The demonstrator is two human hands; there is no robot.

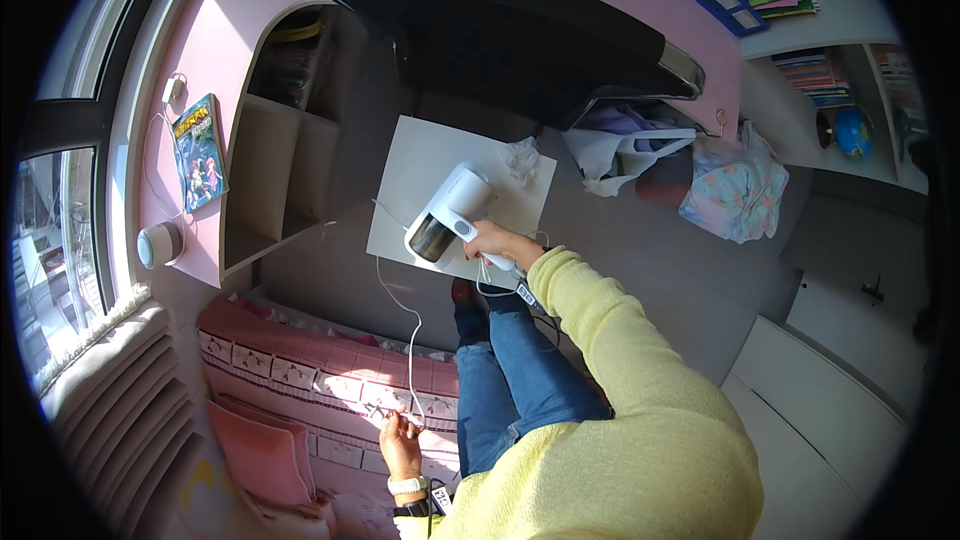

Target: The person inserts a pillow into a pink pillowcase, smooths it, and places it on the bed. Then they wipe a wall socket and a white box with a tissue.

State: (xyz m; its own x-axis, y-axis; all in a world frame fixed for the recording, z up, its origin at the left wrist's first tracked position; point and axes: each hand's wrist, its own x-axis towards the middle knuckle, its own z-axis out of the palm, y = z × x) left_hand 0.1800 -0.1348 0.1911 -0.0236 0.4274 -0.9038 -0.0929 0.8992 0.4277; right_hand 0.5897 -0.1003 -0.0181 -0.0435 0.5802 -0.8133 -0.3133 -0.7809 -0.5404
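Observation:
A white handheld vacuum cleaner [457, 199] with a dark see-through bin lies over a white board or low tabletop [386, 195]. Around its handle is my right hand [491, 240], the fingers closed near the grey button. A thin white cord [410, 315] runs from the board down to my left hand [401, 442], which is low at the left beside the bed. My left fingers are bent around something small at the cord's end; glare hides what it is. Crumpled white tissue or cloth [520, 159] rests at the board's far right corner.
A black chair back or headrest-like panel [510, 30] stands beyond the board. The pink-covered bed [337, 382] is at the left, with a pink cushion [262, 450]. White bags [622, 154] and a floral cloth bundle [735, 195] sit at the right. A comic book [201, 154] lies near the window.

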